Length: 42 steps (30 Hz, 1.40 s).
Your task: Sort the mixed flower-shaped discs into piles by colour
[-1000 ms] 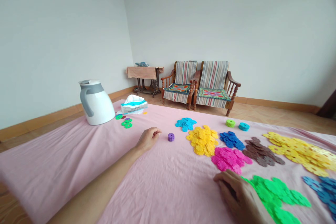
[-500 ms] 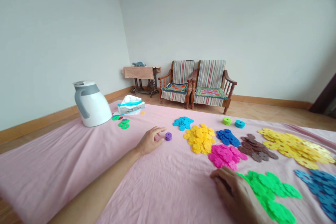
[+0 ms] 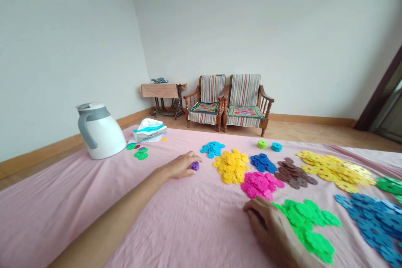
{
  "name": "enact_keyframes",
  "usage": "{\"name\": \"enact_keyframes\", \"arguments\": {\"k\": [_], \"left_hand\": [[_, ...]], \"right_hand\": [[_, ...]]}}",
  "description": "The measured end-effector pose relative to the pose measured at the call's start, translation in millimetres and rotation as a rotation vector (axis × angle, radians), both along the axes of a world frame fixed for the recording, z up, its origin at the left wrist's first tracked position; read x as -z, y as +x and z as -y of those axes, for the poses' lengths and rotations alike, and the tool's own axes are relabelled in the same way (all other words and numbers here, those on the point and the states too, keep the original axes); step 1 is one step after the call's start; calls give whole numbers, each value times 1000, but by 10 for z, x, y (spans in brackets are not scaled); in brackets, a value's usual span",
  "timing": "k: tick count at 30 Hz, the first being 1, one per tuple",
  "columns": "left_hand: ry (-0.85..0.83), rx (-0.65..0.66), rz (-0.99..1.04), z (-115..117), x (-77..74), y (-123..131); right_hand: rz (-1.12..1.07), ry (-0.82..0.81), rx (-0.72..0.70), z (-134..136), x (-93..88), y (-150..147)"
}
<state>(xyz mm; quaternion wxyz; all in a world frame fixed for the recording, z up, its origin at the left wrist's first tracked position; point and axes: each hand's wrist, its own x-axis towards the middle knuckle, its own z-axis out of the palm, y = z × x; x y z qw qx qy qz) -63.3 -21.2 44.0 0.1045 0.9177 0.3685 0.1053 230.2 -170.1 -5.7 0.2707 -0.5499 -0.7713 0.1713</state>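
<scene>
A small purple stack of discs (image 3: 195, 166) stands on the pink cloth, with the thumb and fingers of my left hand (image 3: 181, 165) around its left side, spread apart. My right hand (image 3: 266, 224) rests on the cloth with curled fingers, beside the bright green pile (image 3: 309, 217) and just below the pink pile (image 3: 260, 184); whether it holds anything is hidden. Beyond the purple stack lie a light blue pile (image 3: 212, 149) and a yellow pile (image 3: 231, 166) of flower-shaped discs.
Farther right are dark blue (image 3: 264, 163), brown (image 3: 293, 173), yellow (image 3: 336, 169) and blue (image 3: 377, 222) piles. Lime (image 3: 262, 144) and teal (image 3: 277, 147) stacks stand behind. A white jug (image 3: 103, 134), tissue box (image 3: 150, 131) and loose green discs (image 3: 141, 154) are at the left.
My left hand has moved in around the purple stack, which it was beside before. The view has turned slightly to the right. My right hand keeps its curled pose.
</scene>
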Motion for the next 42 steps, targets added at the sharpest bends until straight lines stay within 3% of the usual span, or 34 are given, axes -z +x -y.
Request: {"name": "enact_keyframes", "arguments": {"k": [14,24,33,42], "left_hand": [[28,53,-75,-64,12,126],[47,-18,-80,-130,40,96],[84,-143,-96,-440,65,0],[95,-185,-125,-734,141,-15]], "right_hand": [[-33,12,39,25,-26,-14],[-34,12,30,31,-53,-20],[-21,4,26,19,-48,-22],[-23,-5,17,8,-38,-15]]}}
